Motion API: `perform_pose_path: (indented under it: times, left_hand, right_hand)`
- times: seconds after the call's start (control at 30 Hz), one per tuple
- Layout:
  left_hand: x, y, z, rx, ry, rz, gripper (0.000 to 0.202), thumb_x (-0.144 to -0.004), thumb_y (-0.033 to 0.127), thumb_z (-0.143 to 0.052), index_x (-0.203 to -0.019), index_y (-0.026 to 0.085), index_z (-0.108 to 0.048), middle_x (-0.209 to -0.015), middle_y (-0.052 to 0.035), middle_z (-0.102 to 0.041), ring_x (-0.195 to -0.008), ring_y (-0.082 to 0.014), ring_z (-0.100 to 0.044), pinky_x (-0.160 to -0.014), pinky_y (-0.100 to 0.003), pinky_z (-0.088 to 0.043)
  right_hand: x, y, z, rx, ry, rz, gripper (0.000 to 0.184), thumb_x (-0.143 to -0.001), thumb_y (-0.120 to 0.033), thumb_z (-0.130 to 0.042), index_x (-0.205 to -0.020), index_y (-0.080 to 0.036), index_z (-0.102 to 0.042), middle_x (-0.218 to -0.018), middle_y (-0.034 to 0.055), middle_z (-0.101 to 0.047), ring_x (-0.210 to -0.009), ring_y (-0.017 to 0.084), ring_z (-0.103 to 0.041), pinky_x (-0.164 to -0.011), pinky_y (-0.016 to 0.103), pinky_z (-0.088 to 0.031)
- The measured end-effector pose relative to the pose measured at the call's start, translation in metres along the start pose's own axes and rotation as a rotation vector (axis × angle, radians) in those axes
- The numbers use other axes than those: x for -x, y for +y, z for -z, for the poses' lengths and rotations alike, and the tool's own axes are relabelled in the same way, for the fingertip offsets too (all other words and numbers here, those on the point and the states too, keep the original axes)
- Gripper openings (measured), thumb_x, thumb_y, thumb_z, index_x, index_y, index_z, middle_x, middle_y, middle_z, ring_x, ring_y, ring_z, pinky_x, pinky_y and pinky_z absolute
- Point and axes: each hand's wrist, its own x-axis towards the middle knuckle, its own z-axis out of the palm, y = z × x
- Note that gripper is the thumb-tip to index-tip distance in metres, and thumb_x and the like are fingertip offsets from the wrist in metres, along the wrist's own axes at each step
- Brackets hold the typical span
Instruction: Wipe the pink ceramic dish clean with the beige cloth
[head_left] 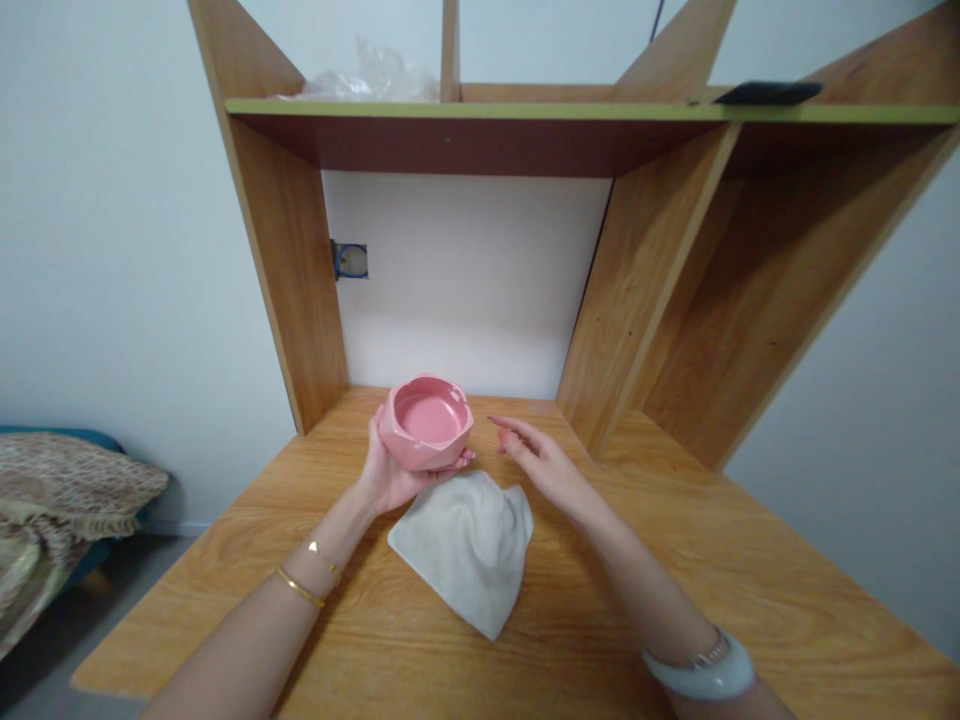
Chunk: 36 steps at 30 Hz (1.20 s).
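Note:
A glossy pink faceted bowl point(426, 450) rests in my left hand point(390, 478), tilted a little so its hollow inside shows. My left fingers wrap under and around its base. To the right of the bowl, my right hand point(536, 455) hovers with nothing in it, fingers stretched toward the bowl but apart from it. Below both hands a crumpled light grey cloth point(472, 545) lies on the wooden desk point(600, 620); neither hand appears to grip it.
A shelf unit with a green-edged shelf point(480, 112) rises behind the desk. On it are clear plastic wrap point(375, 78) and a flat dark object point(771, 93). An open wall socket box point(351, 261) shows at the back left. A patterned blanket point(67, 490) drapes at the far left.

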Motion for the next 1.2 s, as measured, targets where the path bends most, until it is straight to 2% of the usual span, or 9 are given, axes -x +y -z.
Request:
perform_pose_path:
  times: [0.13, 0.23, 0.33, 0.5, 0.77, 0.9, 0.97, 1.03, 1.2]
  left_hand:
    - [-0.004, -0.009, 0.010, 0.047, -0.120, 0.135, 0.091, -0.066, 0.075, -0.028, -0.117, 0.001, -0.043, -0.103, -0.0220, -0.058, -0.100, -0.0327, -0.052, -0.086, -0.041, -0.035]
    - [-0.005, -0.014, 0.016, 0.059, -0.177, 0.203, 0.087, -0.068, 0.072, -0.029, -0.117, 0.002, -0.043, -0.108, -0.0215, -0.056, -0.098, -0.0311, -0.053, -0.087, -0.039, -0.034]
    - [-0.003, -0.014, 0.018, 0.030, -0.248, 0.283, 0.084, -0.070, 0.068, -0.031, -0.115, -0.002, -0.045, -0.104, -0.0226, -0.059, -0.093, -0.0285, -0.056, -0.083, -0.035, -0.036]
    - [-0.002, -0.011, 0.018, 0.020, -0.277, 0.304, 0.078, -0.071, 0.064, -0.036, -0.113, -0.001, -0.046, -0.101, -0.0211, -0.060, -0.090, -0.0267, -0.057, -0.081, -0.033, -0.037]
    - [-0.002, -0.011, 0.013, 0.074, -0.248, 0.349, 0.083, -0.071, 0.067, -0.037, -0.116, -0.003, -0.043, -0.108, -0.0242, -0.056, -0.090, -0.0261, -0.058, -0.084, -0.035, -0.039]
    - [-0.003, -0.010, 0.022, 0.038, -0.281, 0.364, 0.082, -0.075, 0.068, -0.025, -0.116, -0.002, -0.041, -0.100, -0.0257, -0.059, -0.066, -0.0198, -0.063, -0.076, -0.040, -0.045]
    - [-0.004, -0.008, 0.026, 0.028, -0.273, 0.325, 0.075, -0.078, 0.066, -0.020, -0.111, 0.003, -0.045, -0.088, -0.0203, -0.063, -0.051, -0.0146, -0.059, -0.065, -0.038, -0.049]
    - [-0.005, -0.006, 0.027, 0.020, -0.228, 0.254, 0.063, -0.081, 0.062, -0.019, -0.103, 0.011, -0.048, -0.076, -0.0117, -0.064, -0.046, -0.0130, -0.057, -0.054, -0.032, -0.050]
    - [-0.008, -0.005, 0.021, -0.034, -0.085, 0.186, 0.037, -0.086, 0.047, -0.028, -0.088, 0.017, -0.051, -0.056, 0.0016, -0.052, -0.036, -0.0077, -0.048, -0.037, -0.019, -0.043]
  right_hand:
    - [-0.009, -0.011, -0.006, -0.368, -0.072, -0.152, 0.040, -0.077, -0.050, -0.048, -0.100, -0.018, -0.057, -0.090, 0.0033, -0.060, -0.047, 0.005, -0.045, -0.041, 0.018, -0.036]
    - [-0.014, -0.015, -0.011, -0.604, -0.257, -0.236, 0.035, -0.073, -0.047, -0.058, -0.091, -0.018, -0.056, -0.063, -0.0024, -0.057, -0.039, 0.004, -0.044, -0.034, 0.015, -0.033]
    - [-0.018, -0.016, -0.014, -0.698, -0.401, -0.290, 0.031, -0.070, -0.040, -0.064, -0.088, -0.017, -0.053, -0.048, -0.0070, -0.050, -0.033, 0.004, -0.043, -0.029, 0.012, -0.032]
    - [-0.019, -0.015, -0.012, -0.765, -0.469, -0.309, 0.029, -0.076, -0.031, -0.058, -0.101, -0.019, -0.049, -0.054, -0.0054, -0.056, -0.035, 0.004, -0.049, -0.031, 0.011, -0.039]
    - [-0.012, -0.023, -0.013, -0.716, -0.283, -0.348, 0.026, -0.080, -0.027, -0.051, -0.103, -0.018, -0.049, -0.048, -0.0047, -0.056, -0.032, 0.007, -0.050, -0.032, 0.014, -0.044]
    - [-0.014, -0.026, -0.004, -0.701, -0.143, -0.335, 0.017, -0.080, -0.025, -0.048, -0.093, -0.016, -0.052, -0.046, -0.0048, -0.055, -0.031, 0.007, -0.050, -0.029, 0.013, -0.042]
    - [-0.013, -0.024, 0.006, -0.707, -0.049, -0.326, 0.013, -0.080, -0.024, -0.047, -0.090, -0.017, -0.051, -0.047, -0.0049, -0.055, -0.031, 0.007, -0.050, -0.028, 0.013, -0.042]
    - [-0.011, -0.019, 0.020, -0.699, 0.034, -0.321, 0.012, -0.080, -0.022, -0.046, -0.090, -0.017, -0.050, -0.049, -0.0046, -0.056, -0.031, 0.007, -0.050, -0.029, 0.013, -0.042]
    - [0.011, 0.005, 0.067, -0.598, 0.197, -0.394, 0.012, -0.079, -0.017, -0.047, -0.091, -0.017, -0.050, -0.048, -0.0030, -0.057, -0.035, 0.008, -0.054, -0.034, 0.014, -0.047]
